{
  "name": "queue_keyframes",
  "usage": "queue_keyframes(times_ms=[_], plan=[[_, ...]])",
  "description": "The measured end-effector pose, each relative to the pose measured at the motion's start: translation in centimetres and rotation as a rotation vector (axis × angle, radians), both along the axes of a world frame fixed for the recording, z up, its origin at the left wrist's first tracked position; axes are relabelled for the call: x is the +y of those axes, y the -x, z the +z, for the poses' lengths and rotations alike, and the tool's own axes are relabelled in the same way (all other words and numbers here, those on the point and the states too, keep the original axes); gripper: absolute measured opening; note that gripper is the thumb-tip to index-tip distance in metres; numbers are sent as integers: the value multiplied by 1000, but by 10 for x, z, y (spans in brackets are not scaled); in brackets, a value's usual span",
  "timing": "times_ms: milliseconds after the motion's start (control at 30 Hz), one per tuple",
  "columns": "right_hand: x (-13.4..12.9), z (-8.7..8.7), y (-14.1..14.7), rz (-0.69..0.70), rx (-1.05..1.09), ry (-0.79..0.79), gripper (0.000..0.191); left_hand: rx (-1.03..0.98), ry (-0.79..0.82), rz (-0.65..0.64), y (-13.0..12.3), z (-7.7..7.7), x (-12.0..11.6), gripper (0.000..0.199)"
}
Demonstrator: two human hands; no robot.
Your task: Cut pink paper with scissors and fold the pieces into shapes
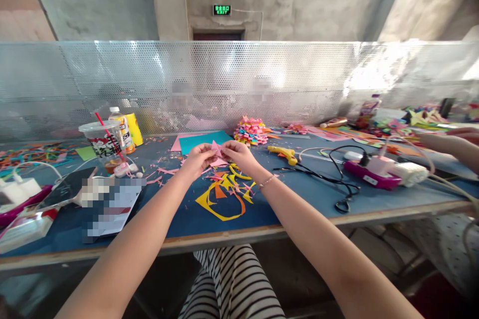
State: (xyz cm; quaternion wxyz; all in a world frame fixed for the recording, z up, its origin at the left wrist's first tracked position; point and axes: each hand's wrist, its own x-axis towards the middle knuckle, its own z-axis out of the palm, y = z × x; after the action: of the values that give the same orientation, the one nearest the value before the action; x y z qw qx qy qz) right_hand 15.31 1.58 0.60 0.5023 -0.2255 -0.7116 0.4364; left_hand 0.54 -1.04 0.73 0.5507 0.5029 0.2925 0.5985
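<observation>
A small pink folded paper (216,149) is pinched between my two hands above the middle of the blue table. My left hand (202,158) grips its left side, and my right hand (238,154) grips its right side. Just behind lies a teal paper sheet (198,140) over a pink one. Yellow paper offcuts (209,203) and orange scraps lie in front of and below my hands. To the right of my right hand stands a ball of multicoloured folded paper (250,131), with a yellow glue gun (283,153) nearby.
A plastic cup (103,147) with a red straw, a bottle (119,129) and a phone (116,207) are on the left. Cables and a purple power strip (370,175) lie on the right. Another person's arm (449,147) reaches in at far right. A perforated metal screen (299,84) stands behind.
</observation>
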Motion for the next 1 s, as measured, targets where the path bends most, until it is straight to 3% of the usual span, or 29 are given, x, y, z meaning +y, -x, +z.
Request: queue_keyframes(times_ms=[467, 800, 1000], plan=[[1, -3, 1, 141, 121, 177, 17, -39, 48, -6, 1, -5, 5, 16], [0, -2, 2, 108, 98, 163, 17, -40, 39, -19, 1, -4, 4, 15], [1, -3, 2, 20, 20, 87, 16, -26, 41, -13, 1, -3, 3, 15]])
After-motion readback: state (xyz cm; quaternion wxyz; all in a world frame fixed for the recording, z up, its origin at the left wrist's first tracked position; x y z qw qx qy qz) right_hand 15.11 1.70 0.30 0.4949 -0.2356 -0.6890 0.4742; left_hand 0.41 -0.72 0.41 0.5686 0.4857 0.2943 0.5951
